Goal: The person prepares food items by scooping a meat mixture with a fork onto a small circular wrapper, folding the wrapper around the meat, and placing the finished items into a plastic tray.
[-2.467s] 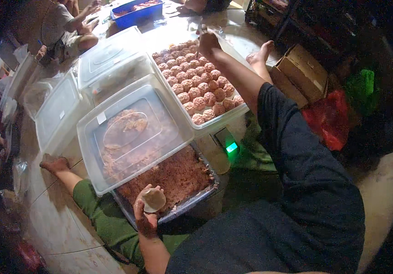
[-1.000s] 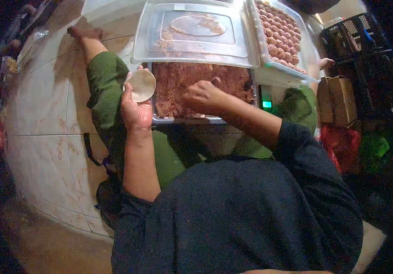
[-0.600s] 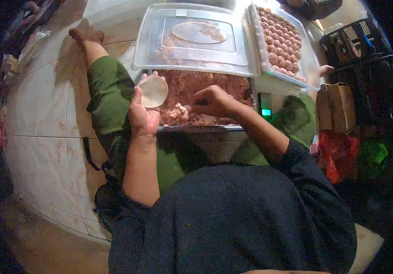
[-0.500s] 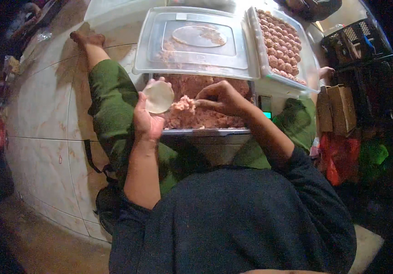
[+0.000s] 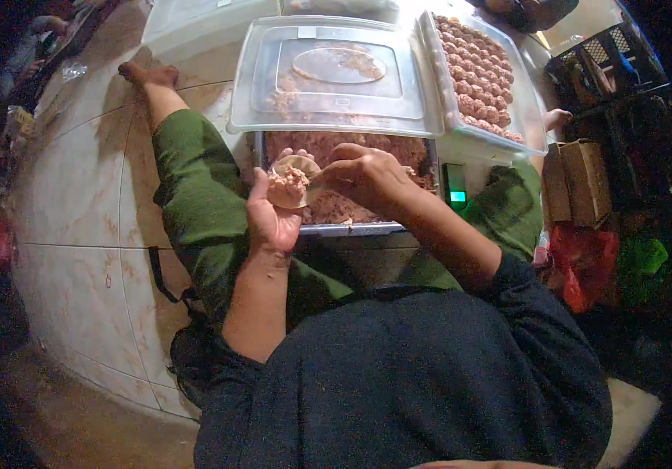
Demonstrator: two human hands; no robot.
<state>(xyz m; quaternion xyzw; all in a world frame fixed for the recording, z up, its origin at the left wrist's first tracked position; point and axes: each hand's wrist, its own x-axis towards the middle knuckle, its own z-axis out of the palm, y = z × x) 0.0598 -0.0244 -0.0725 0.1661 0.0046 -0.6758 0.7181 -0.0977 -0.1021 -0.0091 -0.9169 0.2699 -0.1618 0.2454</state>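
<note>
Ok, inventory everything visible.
Rectangular mince tray: 1, grey, centre
Round wrapper: 1, cream, above tray
Chunky filling: 1, pink, on wrapper
Translucent lid: 1, whitish, overlapping tray
Textured balls: many, pinkish, in translucent tub
Translucent container: 1, whitish, upper left
Glowing device: 1, black, beside tray
Cardboard box: 1, brown, right
Crumpled bags: 2, red, green, right
Latticed crate: 1, black, right
Left hand, right hand: 2, at tray
Trousers: 1, green, centre
Shirt: 1, black, bottom

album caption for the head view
Left hand cradling a round, pale, dough-like wrapper topped with pink minced filling, right hand close beside.
</note>
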